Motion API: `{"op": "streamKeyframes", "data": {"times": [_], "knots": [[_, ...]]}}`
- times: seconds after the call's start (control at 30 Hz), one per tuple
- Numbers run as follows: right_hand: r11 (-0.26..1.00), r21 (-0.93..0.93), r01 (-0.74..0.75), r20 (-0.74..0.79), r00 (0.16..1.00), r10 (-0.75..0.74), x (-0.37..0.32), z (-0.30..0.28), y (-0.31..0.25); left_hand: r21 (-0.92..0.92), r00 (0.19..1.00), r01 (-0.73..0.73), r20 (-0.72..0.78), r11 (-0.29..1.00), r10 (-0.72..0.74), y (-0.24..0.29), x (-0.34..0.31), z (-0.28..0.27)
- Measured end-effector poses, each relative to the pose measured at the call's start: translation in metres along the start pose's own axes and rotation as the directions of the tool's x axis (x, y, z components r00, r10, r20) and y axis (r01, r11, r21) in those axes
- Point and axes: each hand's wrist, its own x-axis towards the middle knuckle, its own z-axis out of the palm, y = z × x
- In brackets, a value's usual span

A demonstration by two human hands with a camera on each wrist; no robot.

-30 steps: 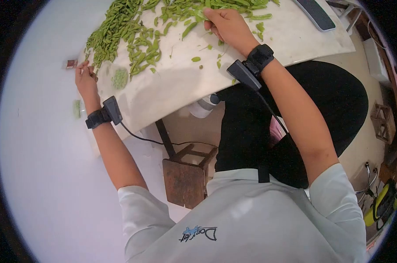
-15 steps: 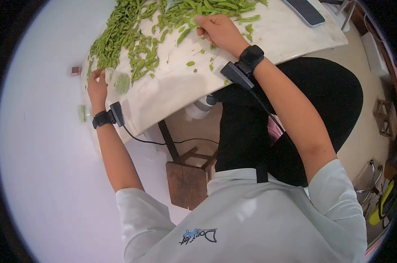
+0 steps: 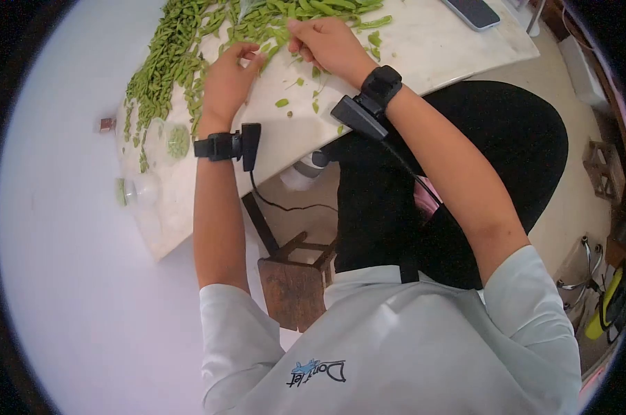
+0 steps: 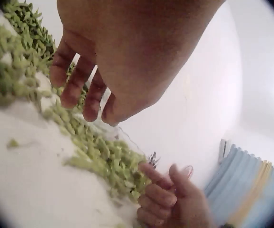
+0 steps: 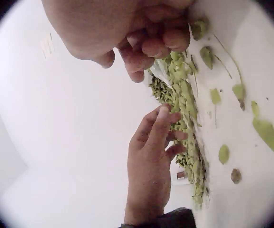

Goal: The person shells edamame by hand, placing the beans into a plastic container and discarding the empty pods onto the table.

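the left hand [image 3: 228, 81] hovers over the pale table [image 3: 423, 57], its fingers bent and parted from one another, and nothing shows between them. the right hand [image 3: 332, 47] is just to its right, apart from it, near the green pods [image 3: 271, 17]. its thumb and index finger stand apart while the other fingers curl toward the palm — whether they close on a pod, i cannot tell.

the pods lie in a thick spread along the far side of the table and down its left part, with some clear plastic [image 5: 160, 69] among them. on the near side of the spread, by the right hand, are a few loose leafy bits [image 5: 266, 134], thin stems and a small brown piece [image 5: 236, 176].

at the left, a clear dish [image 3: 178, 141] holds small light-green pieces — near it, by the table's left edge, is another clear container [image 3: 145, 188]. a phone [image 3: 473, 12] lies at the far right. below the near edge is a wooden stool [image 3: 293, 294]. each wrist wears a black band.
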Motion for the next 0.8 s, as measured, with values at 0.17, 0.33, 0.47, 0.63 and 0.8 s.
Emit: {"op": "streamKeyframes", "data": {"times": [0.17,0.33,0.47,0.63,0.8], "knots": [[0.984,-0.130,0.125,-0.044,0.990,-0.132,0.001,0.004,0.005,-0.006,0.999,-0.037,-0.018,0.999,0.037,0.008,0.003,0.011],[0.948,-0.213,0.238,-0.160,0.948,-0.274,0.007,0.008,0.011,-0.564,0.997,0.053,-0.011,0.824,-0.072,0.008,0.002,0.009],[0.990,-0.113,0.080,-0.050,0.995,-0.087,0.003,0.005,0.001,-0.930,0.996,0.091,0.078,0.356,-0.051,0.028,0.004,0.011],[0.989,-0.114,0.095,0.039,0.995,-0.091,0.001,0.006,-0.003,-0.958,0.996,0.062,0.077,0.281,0.042,0.013,0.025,0.028],[0.989,-0.140,0.048,0.048,0.998,-0.042,-0.003,0.003,-0.017,-0.994,1.000,0.007,0.005,0.111,-0.020,0.007,0.018,0.052]]}}
